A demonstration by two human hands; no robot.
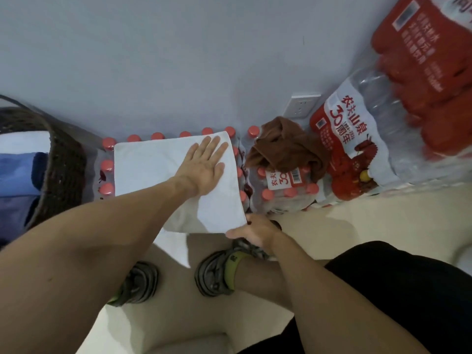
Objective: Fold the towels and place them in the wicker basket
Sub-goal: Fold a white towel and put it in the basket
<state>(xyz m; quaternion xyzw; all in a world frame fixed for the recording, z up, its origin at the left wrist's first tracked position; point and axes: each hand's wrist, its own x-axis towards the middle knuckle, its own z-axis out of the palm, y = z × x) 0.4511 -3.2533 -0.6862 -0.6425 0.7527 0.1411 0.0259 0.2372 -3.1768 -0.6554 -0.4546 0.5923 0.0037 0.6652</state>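
At the far left stands the wicker basket [63,159], with blue and white folded towels [18,175] inside. Beside it, the white towel [153,169] lies spread on a pack of red-capped bottles [107,166], its long axis running from the pack's far-left corner toward its near-right corner, the near edge overhanging. The left hand [204,166] presses flat on it, fingers straight. The right hand [252,232] pinches its near-right corner. Further right, a crumpled brown towel [281,146] sits on another bottle pack [286,190].
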